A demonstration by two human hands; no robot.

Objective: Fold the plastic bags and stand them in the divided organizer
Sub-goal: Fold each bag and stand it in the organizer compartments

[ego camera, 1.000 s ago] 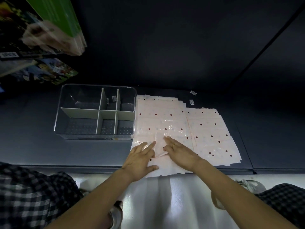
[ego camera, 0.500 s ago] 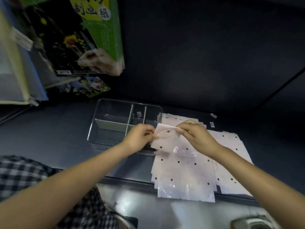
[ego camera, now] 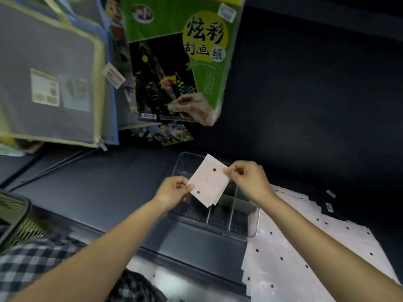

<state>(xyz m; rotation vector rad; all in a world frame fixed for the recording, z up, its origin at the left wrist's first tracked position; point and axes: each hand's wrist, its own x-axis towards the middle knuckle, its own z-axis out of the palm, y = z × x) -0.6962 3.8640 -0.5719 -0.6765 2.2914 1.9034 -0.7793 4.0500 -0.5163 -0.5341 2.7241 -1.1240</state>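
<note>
- A folded plastic bag (ego camera: 209, 181), pale with dark red dots, is pinched at its left edge by the left hand (ego camera: 174, 190), thumb on top and fingers curled beneath.
- The bag's right edge is pinched by the right hand (ego camera: 247, 178), whose fingers are curled around it.
- The bag is held tilted in the air between the two hands, above the divided organizer (ego camera: 220, 212); whether its lower corner touches the organizer cannot be told.
- The organizer, clear-walled with pale dividers, is set on the dark surface (ego camera: 109, 188) directly below the hands; its near compartments are seen, and its far part is hidden by the bag.
- Just right of the organizer, a spread of flat dotted plastic bags (ego camera: 305, 247) is laid on the surface, reaching over its near edge.
- Two small white labels (ego camera: 329, 207) are seen on the surface beyond the flat bags.
- At far left, a green scratch-paper pack (ego camera: 185, 62) and a grey zip folder with yellow trim (ego camera: 50, 73) are stood up.
- At near left, a dark mesh basket (ego camera: 15, 221) and a checked garment (ego camera: 32, 264) are seen.
</note>
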